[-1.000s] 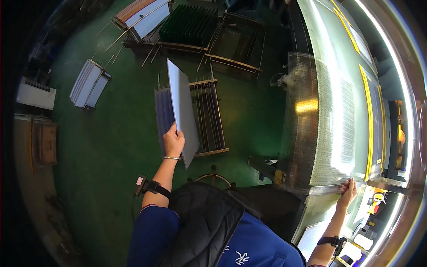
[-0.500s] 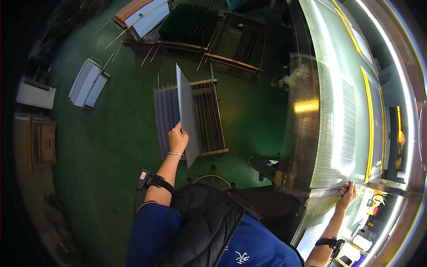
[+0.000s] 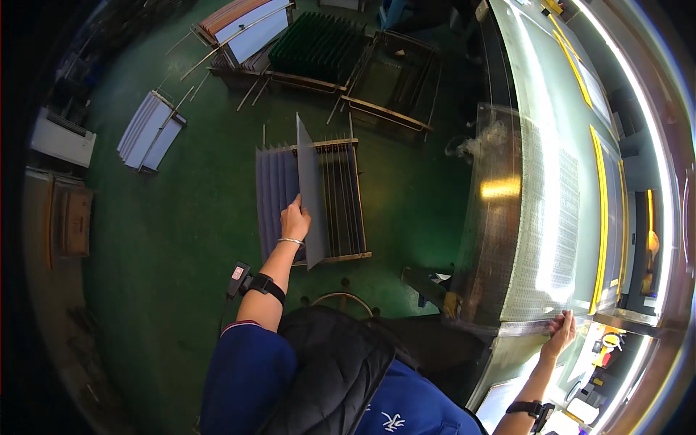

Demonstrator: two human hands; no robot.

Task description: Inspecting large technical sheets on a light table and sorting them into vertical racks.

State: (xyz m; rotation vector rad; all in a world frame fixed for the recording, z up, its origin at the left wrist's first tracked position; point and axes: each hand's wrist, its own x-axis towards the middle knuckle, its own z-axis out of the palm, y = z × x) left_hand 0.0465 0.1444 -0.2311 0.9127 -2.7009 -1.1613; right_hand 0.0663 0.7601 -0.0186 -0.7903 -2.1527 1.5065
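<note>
My left hand (image 3: 295, 220) is closed on the near-left edge of a thin grey panel (image 3: 311, 196). The panel stands upright among the slots of a wire rack (image 3: 341, 257) on the floor. To its left in that rack are several purplish-grey panels (image 3: 272, 192); thin dark dividers show on its right. At the right, my right hand (image 3: 562, 332) has its fingers bent together at the near edge of a clear, dotted sheet (image 3: 533, 254), which lies on a brightly lit table and seems pinched there. The fingertips are small and partly lost in glare.
Yellow-edged frames (image 3: 599, 217) lie along the table's far right side. Beyond the rack stand a rack of dark green panels (image 3: 319, 51), an open-framed rack (image 3: 391, 80) and a stack with white panels (image 3: 257, 32). Another small rack (image 3: 152, 134) is at the left. A round stool rim (image 3: 341, 295) sits close to me.
My left hand has moved slightly away from me, and the grey panel sits lower in the rack. The whole view has shifted a little. My right hand stays at the clear sheet's edge.
</note>
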